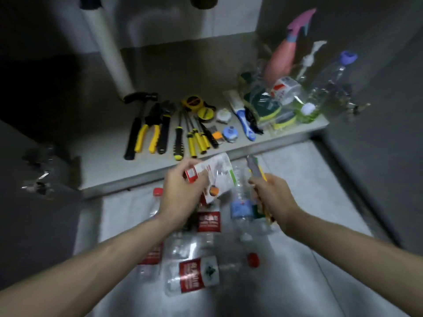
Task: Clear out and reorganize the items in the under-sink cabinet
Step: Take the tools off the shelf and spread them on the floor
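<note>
Sorting step, cabinet floor (109, 170) already lined with tools and cleaners: left hand (183, 191) grip clamped on a printed packet (217, 175), right hand (274, 193) clamped on a flat yellow-edged pack (256, 170), above floor bottles (194, 275); next, likely shelving both.

- Both bare forearms reach forward, wrists close together.
- Left hand (180, 191) is closed, fingers curled around what it holds.
- Right hand (273, 195) is fisted likewise, thumb uppermost.
</note>
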